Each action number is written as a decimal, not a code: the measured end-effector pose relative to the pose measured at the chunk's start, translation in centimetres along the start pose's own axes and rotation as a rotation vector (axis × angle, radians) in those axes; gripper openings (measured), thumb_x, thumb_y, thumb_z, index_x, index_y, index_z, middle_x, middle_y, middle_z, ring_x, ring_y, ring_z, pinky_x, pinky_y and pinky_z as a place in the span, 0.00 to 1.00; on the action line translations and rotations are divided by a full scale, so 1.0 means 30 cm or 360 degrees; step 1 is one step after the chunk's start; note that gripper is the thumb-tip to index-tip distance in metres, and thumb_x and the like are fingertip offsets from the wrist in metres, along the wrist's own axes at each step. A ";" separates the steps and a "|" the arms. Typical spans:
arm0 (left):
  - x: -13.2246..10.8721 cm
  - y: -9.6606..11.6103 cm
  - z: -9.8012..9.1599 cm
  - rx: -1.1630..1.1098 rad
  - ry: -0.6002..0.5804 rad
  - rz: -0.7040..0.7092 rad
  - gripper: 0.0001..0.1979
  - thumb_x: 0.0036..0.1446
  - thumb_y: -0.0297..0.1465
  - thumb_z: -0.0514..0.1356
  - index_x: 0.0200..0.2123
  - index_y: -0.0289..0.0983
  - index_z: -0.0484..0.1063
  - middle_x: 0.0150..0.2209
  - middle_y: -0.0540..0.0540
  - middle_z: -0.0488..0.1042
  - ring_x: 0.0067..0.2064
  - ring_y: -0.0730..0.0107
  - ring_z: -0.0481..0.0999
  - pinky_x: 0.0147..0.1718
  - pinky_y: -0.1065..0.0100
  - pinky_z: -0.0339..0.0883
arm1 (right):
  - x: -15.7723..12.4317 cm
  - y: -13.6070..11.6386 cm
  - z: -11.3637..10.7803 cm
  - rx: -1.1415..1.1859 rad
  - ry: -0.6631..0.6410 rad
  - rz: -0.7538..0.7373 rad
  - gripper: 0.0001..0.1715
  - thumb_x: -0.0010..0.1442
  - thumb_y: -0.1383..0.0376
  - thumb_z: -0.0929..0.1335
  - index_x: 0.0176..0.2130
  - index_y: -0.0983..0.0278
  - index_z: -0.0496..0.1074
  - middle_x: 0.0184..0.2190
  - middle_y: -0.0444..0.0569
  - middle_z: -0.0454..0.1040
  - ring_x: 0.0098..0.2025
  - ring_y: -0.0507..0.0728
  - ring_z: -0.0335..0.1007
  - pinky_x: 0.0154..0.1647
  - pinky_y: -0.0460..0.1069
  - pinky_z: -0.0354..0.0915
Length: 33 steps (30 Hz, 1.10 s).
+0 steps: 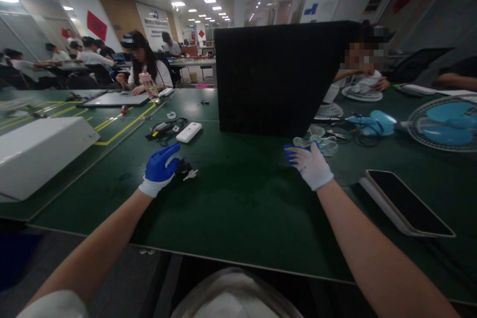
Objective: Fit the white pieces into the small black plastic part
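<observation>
My left hand, in a white glove with a blue coating, is over the left part of the green table, thumb apart from the fingers. Right beside its thumb lie a small dark object and a light key; whether the thumb touches them I cannot tell. In a matching glove, my right hand is held with its fingers spread and nothing in them. Several clear plastic pieces lie just behind it. Between and beyond my hands stands a large black box-like panel.
A white rounded device and a black cable lie beyond my left hand. At left is a white box. To the right are a phone and a blue fan. Co-workers sit across the table.
</observation>
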<state>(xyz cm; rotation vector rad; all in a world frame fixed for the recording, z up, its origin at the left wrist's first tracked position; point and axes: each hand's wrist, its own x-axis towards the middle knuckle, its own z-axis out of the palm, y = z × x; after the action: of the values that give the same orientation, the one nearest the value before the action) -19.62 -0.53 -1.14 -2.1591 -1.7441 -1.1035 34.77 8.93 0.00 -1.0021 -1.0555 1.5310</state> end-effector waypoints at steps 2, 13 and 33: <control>-0.005 0.026 0.014 -0.0107 -0.0047 -0.0064 0.33 0.59 0.40 0.60 0.66 0.39 0.63 0.65 0.39 0.69 0.65 0.51 0.68 0.65 0.48 0.62 | 0.007 0.002 -0.001 -0.0043 0.0002 0.0002 0.46 0.69 0.39 0.48 0.42 0.63 0.81 0.37 0.55 0.82 0.37 0.58 0.78 0.37 0.50 0.74; 0.018 0.187 0.107 -0.0195 -0.0443 -0.0136 0.44 0.54 0.51 0.65 0.70 0.43 0.57 0.62 0.38 0.70 0.61 0.49 0.73 0.59 0.50 0.69 | 0.010 0.010 -0.008 -0.0187 0.0017 -0.0043 0.46 0.68 0.39 0.48 0.44 0.65 0.79 0.42 0.59 0.82 0.43 0.62 0.79 0.43 0.54 0.75; 0.128 0.759 0.365 -0.0383 -0.0791 0.0365 0.36 0.62 0.49 0.58 0.70 0.44 0.57 0.66 0.40 0.67 0.64 0.51 0.69 0.61 0.47 0.65 | 0.066 0.023 -0.033 -0.0283 0.0074 0.0045 0.42 0.71 0.44 0.49 0.42 0.63 0.80 0.41 0.57 0.82 0.38 0.59 0.78 0.39 0.50 0.74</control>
<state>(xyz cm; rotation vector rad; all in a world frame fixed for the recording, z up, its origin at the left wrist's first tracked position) 5.81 1.32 0.64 -2.8932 -1.5257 -0.7987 35.19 10.92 -1.14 -1.1735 -1.1642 1.4486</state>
